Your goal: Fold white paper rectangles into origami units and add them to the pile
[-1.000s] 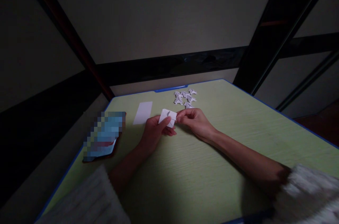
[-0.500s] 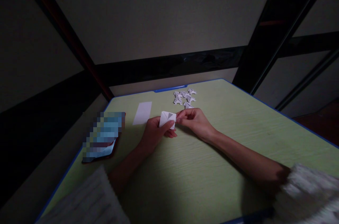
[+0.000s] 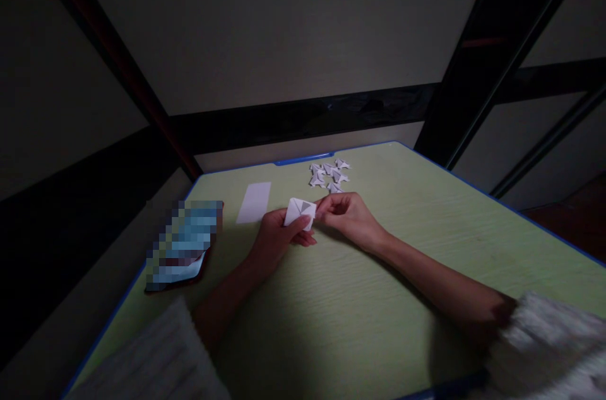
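Observation:
A small square of folded white paper, with creases and a grey triangle on its face, is held above the table. My left hand grips it from the left, thumb across its lower right part and fingers underneath. At the paper's right corner, my right hand has its thumb and forefinger pinched together, closed at the edge of the folded paper. Just beyond the hands lie several small folded white paper figures in a cluster.
A flat white paper sheet lies left of my hands. Nearer the left edge is a tablet-like device in a dark red case, its screen blurred out. The pale green table has a blue rim, and a panelled wall stands behind it.
The folded paper has turned very slightly in my left hand, and the left thumb has shifted a little. My right hand stays at its corner.

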The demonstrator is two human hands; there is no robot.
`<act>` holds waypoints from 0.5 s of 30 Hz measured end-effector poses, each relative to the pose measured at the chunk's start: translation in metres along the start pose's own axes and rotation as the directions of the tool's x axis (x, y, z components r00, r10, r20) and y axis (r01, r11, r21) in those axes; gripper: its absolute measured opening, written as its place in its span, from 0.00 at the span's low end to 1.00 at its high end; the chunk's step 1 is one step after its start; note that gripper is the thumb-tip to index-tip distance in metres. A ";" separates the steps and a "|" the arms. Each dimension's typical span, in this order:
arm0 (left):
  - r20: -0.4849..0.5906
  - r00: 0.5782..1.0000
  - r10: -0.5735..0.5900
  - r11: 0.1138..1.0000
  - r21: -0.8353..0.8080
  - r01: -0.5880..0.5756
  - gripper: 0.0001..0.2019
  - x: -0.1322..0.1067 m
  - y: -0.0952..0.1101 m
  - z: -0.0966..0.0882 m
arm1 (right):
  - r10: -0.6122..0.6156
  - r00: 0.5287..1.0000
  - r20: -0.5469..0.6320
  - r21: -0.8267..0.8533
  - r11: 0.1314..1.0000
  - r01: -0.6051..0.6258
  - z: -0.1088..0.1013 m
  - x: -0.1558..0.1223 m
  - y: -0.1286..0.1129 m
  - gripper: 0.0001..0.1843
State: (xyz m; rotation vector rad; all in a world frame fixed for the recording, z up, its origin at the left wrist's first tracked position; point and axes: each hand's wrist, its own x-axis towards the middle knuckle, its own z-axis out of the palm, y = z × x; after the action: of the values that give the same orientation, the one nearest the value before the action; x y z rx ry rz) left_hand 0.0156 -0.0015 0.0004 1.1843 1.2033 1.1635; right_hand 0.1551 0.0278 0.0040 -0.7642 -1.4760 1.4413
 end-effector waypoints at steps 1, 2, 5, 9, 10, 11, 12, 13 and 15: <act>-0.001 1.000 0.000 1.000 0.004 0.000 0.09 0.000 0.000 0.000 | -0.002 1.000 0.000 -0.015 1.000 0.002 0.000 0.000 0.000 0.03; 0.000 1.000 -0.001 1.000 0.007 0.001 0.09 0.000 0.000 0.000 | -0.003 1.000 -0.001 -0.032 0.999 0.003 -0.001 0.000 -0.001 0.02; 0.004 1.000 -0.001 1.000 0.007 0.001 0.09 0.000 0.000 0.000 | -0.002 1.000 0.000 -0.076 0.997 0.002 -0.001 0.000 -0.003 0.02; 0.019 1.000 0.006 1.000 -0.010 -0.006 0.10 0.000 0.000 0.001 | -0.005 1.000 0.003 -0.103 0.995 0.005 -0.001 -0.001 -0.004 0.02; 0.023 1.000 0.006 1.000 -0.023 -0.005 0.10 0.000 0.000 0.001 | -0.007 1.000 0.000 -0.108 0.994 0.007 -0.001 -0.001 -0.004 0.03; 0.025 1.000 0.003 0.999 -0.037 -0.002 0.10 0.000 0.000 0.001 | -0.009 1.000 -0.001 -0.113 0.994 0.009 -0.002 -0.001 -0.004 0.03; 0.028 1.000 -0.002 0.999 -0.050 0.004 0.10 0.000 0.000 0.001 | -0.012 1.000 -0.001 -0.116 0.993 0.012 -0.002 -0.001 -0.004 0.03; 0.032 0.999 -0.008 0.998 -0.059 0.010 0.10 0.000 0.000 0.000 | -0.014 1.000 0.002 -0.118 0.993 0.014 -0.002 -0.001 -0.003 0.03; 0.046 0.999 -0.016 0.997 -0.069 0.019 0.09 0.000 0.000 0.000 | -0.017 1.000 0.008 -0.122 0.992 0.017 -0.003 0.000 -0.002 0.02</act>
State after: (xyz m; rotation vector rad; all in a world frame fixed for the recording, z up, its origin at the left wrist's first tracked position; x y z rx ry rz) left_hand 0.0156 -0.0019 0.0002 1.1400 1.1280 1.1499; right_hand 0.1580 0.0281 0.0059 -0.8201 -1.5842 1.3514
